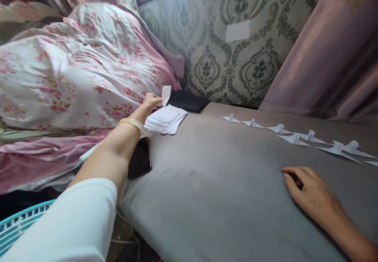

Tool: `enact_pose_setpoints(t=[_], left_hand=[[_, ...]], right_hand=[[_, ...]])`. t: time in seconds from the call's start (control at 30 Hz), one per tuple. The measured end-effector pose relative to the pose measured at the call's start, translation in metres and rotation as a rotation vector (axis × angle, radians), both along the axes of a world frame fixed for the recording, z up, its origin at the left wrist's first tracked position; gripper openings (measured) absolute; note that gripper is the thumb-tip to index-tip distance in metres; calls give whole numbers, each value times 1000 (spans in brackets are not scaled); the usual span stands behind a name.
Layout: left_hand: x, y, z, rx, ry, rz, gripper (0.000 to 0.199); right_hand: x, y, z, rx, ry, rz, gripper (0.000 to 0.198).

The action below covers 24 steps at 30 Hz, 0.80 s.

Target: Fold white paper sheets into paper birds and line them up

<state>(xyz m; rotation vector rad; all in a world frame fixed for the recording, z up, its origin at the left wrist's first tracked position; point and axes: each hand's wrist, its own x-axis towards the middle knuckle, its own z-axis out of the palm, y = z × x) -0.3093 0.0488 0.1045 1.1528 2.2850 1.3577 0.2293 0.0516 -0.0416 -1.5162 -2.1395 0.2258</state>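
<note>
At the far left of the grey surface, my left hand grips a small white sheet of paper by its edge, holding it up. Just below it lies a loose stack of white paper, its sheets fanned unevenly. My right hand rests on the grey surface at the right, its fingers curled and thumb tip close to the index finger, with nothing seen in them. Beyond it stand several folded white paper pieces in slanting rows, each with pointed ends and a small upright fold in the middle.
A dark phone lies beside my left forearm. Behind the paper stack is a flat black item. Floral bedding is piled at the left, above a turquoise basket. A patterned wall and a pink curtain border the far side.
</note>
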Motion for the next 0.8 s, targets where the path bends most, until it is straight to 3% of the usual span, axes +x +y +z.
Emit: enact_pose_setpoints(t=[0.1, 0.2, 0.3, 0.33, 0.4, 0.47, 0.57, 0.63, 0.8], left_hand=[[39, 5, 18, 161, -155, -114, 9], [106, 11, 14, 207, -350, -351, 12], [189, 4, -12, 153, -520, -598, 12], [215, -1, -23, 116, -596, -697, 12], [260, -13, -45, -34, -959, -981, 14], [289, -24, -64, -170, -1140, -1108, 16], [306, -33, -86, -323, -1207, -1144, 13], [305, -34, -96, -365, -1214, -1098, 14], [298, -33, -102, -311, -1364, -909, 42]], right_hand=[[0, 2, 2, -20, 32, 5, 27], [-3, 0, 11, -105, 113, -2, 29], [-13, -12, 29, -316, 408, -74, 37], [-17, -18, 35, -426, 573, -49, 41], [-26, -31, 45, -581, 939, 61, 47], [-34, -44, 50, -724, 1120, 124, 48], [-42, -55, 49, -767, 1134, 104, 35], [-42, -56, 44, -749, 1110, 56, 30], [-39, -51, 34, -707, 917, -9, 36]])
